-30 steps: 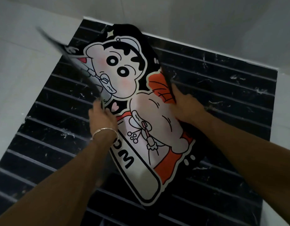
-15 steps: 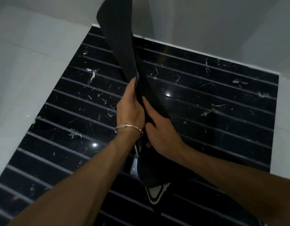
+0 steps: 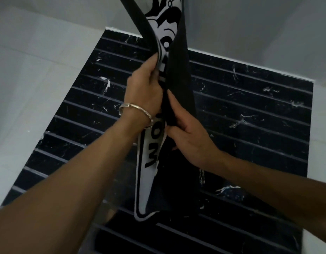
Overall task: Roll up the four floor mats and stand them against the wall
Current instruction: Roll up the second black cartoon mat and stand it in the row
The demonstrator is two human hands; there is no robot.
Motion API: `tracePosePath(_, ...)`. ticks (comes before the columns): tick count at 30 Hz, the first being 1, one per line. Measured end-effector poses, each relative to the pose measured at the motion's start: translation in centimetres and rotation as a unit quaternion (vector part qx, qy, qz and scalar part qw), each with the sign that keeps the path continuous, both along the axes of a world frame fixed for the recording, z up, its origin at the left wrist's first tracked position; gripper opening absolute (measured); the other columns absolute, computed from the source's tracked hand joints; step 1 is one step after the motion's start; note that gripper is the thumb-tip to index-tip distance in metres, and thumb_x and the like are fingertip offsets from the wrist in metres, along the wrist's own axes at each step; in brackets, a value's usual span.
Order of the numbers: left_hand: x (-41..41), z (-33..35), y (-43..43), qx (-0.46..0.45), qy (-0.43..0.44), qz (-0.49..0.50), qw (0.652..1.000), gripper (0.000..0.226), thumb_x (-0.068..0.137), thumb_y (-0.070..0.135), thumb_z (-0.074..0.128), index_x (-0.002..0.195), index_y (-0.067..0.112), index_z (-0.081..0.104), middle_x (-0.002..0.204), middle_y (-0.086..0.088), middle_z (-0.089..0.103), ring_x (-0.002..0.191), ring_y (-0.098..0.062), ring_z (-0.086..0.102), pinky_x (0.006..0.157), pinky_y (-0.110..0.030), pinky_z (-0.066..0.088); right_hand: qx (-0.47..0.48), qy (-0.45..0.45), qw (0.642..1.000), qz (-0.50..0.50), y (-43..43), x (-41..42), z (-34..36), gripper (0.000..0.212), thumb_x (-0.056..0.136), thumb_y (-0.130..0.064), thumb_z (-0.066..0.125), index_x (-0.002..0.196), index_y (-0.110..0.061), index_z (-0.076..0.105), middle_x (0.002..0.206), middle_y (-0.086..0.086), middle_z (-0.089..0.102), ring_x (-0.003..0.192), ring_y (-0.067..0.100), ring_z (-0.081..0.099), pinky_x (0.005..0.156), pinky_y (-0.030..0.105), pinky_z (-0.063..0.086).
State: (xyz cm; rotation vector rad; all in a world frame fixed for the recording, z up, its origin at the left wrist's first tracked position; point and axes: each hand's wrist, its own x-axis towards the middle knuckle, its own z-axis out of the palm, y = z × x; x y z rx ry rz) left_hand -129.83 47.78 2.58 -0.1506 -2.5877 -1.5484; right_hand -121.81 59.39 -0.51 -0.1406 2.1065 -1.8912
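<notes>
A cartoon floor mat (image 3: 178, 74) with a black underside hangs lifted off the floor, folded lengthwise so its two long sides meet. Its white printed face shows inside the fold at the top and at the lower end (image 3: 147, 184). My left hand (image 3: 145, 92), with a silver bangle on the wrist, grips the left side of the fold. Just below and to the right, my right hand (image 3: 187, 136) pinches the black right side. The mat's top runs out of view. No other mat is in view.
Below lies a black marble floor panel (image 3: 250, 114) with grey grooves. Pale grey tiles (image 3: 30, 74) surround it on the left and right. A light wall (image 3: 241, 24) rises behind the panel's far edge.
The mat lay flat with its sides being lifted; both hands brought the sides together and raised it. Since half a second ago the fold has opened a little, showing the printed face.
</notes>
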Motion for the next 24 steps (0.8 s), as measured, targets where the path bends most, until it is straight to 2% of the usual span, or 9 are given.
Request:
tracePosePath(2,-0.3,-1.6,-1.1,0.015,-0.074,0.037,0.996,0.03,0.096,0.005,0.042,0.118,0.011,0.06,0.101,0.0,0.066,0.095,-0.013,0.063,0.088,-0.034,0.053,0.006,-0.022,1.0,-0.018,1.0,-0.1,-1.2,0.076,0.091,0.003,0.046,0.15,-0.035,0.017,0.149,-0.013,0.036,0.126,-0.002,0.046,0.1,0.022,0.045)
tracePosePath(5,0.4,-4.5,-3.6,0.038,-0.221,0.133,0.965,0.027,0.096,0.011,0.045,0.122,0.015,0.054,0.101,-0.002,0.065,0.092,-0.021,0.063,0.089,-0.043,0.053,0.073,-0.06,0.995,-0.031,4.4,-0.3,-3.2,0.071,0.091,-0.007,0.05,0.147,-0.041,0.022,0.138,-0.009,0.051,0.111,0.006,0.06,0.081,0.034,0.057)
tracePosePath(9,1.5,-6.4,-6.8,-0.082,-0.28,0.148,0.945,0.075,0.09,0.0,0.053,0.15,0.022,0.014,0.133,-0.011,0.049,0.119,-0.028,0.05,0.097,-0.035,0.041,0.228,-0.086,0.968,-0.061,11.0,-1.7,-4.8,0.06,0.089,-0.027,0.058,0.139,-0.049,0.032,0.131,-0.013,0.057,0.112,0.013,0.058,0.097,0.04,0.047)
tracePosePath(11,2.5,-7.3,-8.0,-0.165,-0.302,0.132,0.93,0.082,0.086,0.0,0.057,0.151,0.021,0.011,0.146,-0.015,0.031,0.131,-0.032,0.036,0.107,-0.04,0.034,0.358,-0.13,0.923,-0.053,13.4,-2.0,-5.9,0.063,0.09,-0.03,0.055,0.145,-0.038,0.024,0.137,0.002,0.052,0.116,0.024,0.054,0.099,0.041,0.043)
tracePosePath(13,4.2,-8.3,-8.5,-0.314,-0.305,0.066,0.897,0.075,0.084,0.004,0.06,0.148,0.018,0.023,0.153,-0.018,0.013,0.14,-0.035,0.018,0.113,-0.045,0.027,0.511,-0.16,0.845,-0.016,14.4,-1.7,-7.2,0.076,0.089,-0.022,0.054,0.15,-0.024,0.009,0.144,0.017,0.039,0.122,0.035,0.047,0.099,0.045,0.042)
tracePosePath(15,6.0,-9.0,-7.8,-0.436,-0.242,-0.032,0.866,0.067,0.085,0.012,0.061,0.145,0.017,0.032,0.155,-0.018,0.01,0.142,-0.034,0.014,0.114,-0.046,0.027,0.643,-0.083,0.761,0.019,13.5,-1.2,-7.7,0.079,0.087,-0.024,0.055,0.15,-0.017,0.008,0.142,0.02,0.032,0.122,0.039,0.042,0.098,0.048,0.04)
tracePosePath(16,6.8,-9.1,-6.9,-0.462,-0.206,-0.086,0.858,0.064,0.086,0.018,0.06,0.144,0.018,0.033,0.155,-0.017,0.012,0.142,-0.032,0.015,0.114,-0.044,0.027,0.669,-0.021,0.742,0.039,12.7,-1.1,-7.9,0.073,0.086,-0.025,0.055,0.147,-0.015,0.016,0.137,0.019,0.035,0.119,0.038,0.043,0.098,0.048,0.04)
tracePosePath(20,10.5,-10.0,-1.9,-0.47,-0.185,-0.33,0.797,0.074,0.09,0.047,0.052,0.15,0.021,0.015,0.157,-0.007,0.006,0.145,-0.025,0.006,0.117,-0.039,0.013,0.575,0.098,0.796,0.161,8.1,-0.8,-8.2,0.06,0.079,-0.009,0.058,0.136,-0.01,0.04,0.133,0.015,0.042,0.121,0.035,0.04,0.098,0.045,0.042)
tracePosePath(24,14.8,-12.0,0.3,-0.484,-0.164,-0.397,0.763,0.104,0.077,0.067,0.055,0.15,0.015,0.002,0.157,-0.009,0.0,0.144,-0.027,-0.001,0.115,-0.051,0.007,0.545,0.115,0.783,0.278,4.5,1.0,-9.1,0.058,0.089,-0.028,0.055,0.14,-0.012,0.034,0.142,0.014,0.033,0.133,0.03,0.028,0.109,0.04,0.032)
